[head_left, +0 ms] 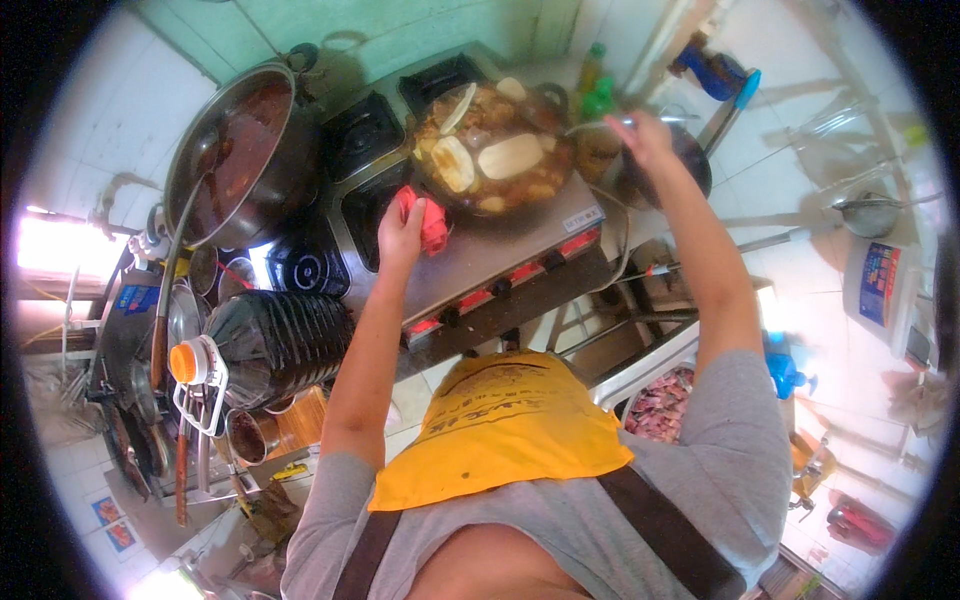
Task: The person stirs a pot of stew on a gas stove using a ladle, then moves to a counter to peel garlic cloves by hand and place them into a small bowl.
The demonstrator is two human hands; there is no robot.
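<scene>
Fingers of the left hand (400, 235) are closed around a folded red cloth (433, 225) at the near-left edge of a round dark pot (562, 180) of brown stew. Right-hand fingers (640, 138) grip a slim silver metal utensil (588, 126) (its far end is unclear at the food). The pot sits on a silver metal stove (425, 288); a black-grated burner (362, 135) lies bare to its left, and a green plastic bottle (600, 98) stands close beyond its right side. The utensil's long axis runs roughly left-right, pointing left into the pot.
</scene>
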